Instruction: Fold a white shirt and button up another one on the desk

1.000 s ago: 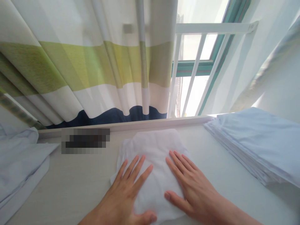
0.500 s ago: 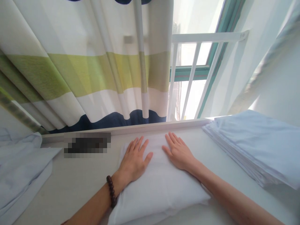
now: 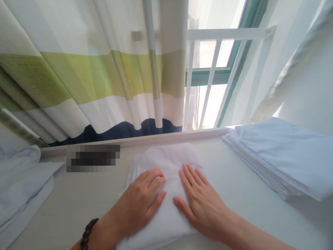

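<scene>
1 head-worn view, facing forward and down: folded white cloth (image 3: 171,218) near, curtain (image 3: 99,76) and window (image 3: 226,53) beyond.

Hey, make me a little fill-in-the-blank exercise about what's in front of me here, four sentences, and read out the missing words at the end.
1. The left hand and the right hand lie on a folded cloth coloured ____.
2. The dark beaded bracelet is worn on the ____ wrist.
3. On the curtain, the wide band between two white parts is coloured ____.
4. The neat stack of pale cloth lies to the ____ of both hands.

Missing words: white; left; green; right.
</scene>
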Available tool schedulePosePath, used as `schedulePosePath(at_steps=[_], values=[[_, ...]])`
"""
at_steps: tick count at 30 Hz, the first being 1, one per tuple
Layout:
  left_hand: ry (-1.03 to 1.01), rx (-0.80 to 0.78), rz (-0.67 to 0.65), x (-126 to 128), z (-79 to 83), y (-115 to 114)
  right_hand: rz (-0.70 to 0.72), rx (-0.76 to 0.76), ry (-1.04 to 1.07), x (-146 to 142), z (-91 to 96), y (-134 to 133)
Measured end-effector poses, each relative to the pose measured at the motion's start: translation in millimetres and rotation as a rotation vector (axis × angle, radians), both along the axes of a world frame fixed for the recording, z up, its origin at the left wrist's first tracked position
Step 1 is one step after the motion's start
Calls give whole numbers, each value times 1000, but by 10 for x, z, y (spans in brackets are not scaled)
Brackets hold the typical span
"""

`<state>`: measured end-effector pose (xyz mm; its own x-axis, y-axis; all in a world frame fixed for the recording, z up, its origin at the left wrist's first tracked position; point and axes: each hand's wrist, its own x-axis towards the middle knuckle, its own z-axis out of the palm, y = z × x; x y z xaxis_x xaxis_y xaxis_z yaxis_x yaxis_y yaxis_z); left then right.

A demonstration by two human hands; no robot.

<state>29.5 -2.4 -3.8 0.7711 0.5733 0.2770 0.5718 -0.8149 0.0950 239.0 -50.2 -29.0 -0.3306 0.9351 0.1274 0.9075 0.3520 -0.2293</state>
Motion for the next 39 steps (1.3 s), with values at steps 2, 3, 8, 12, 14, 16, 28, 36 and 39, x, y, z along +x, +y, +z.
schedulePosePath(at_steps=[2,3,8,12,14,16,28,36,39], values=[[-13,-65,-135,-23,54,-189,-18,15,4,9,-51,44],[-17,-61,-169,-38,60,-262,-22,25,12,17,-65,80],[-36,-41,-235,-133,-31,-360,2,62,12,77,-73,219],[-91,66,-268,-231,-85,-295,67,117,12,203,-57,212],[-144,159,-274,-288,-91,-265,171,175,56,302,-41,166],[-180,236,-255,-333,-92,-247,299,205,113,405,-32,100],[-146,382,-133,-273,-210,-237,373,121,577,499,-64,109],[-105,461,-57,-164,-223,-299,198,220,554,431,-126,41],[-103,414,-66,-141,-234,-314,412,324,331,445,-78,-14]])
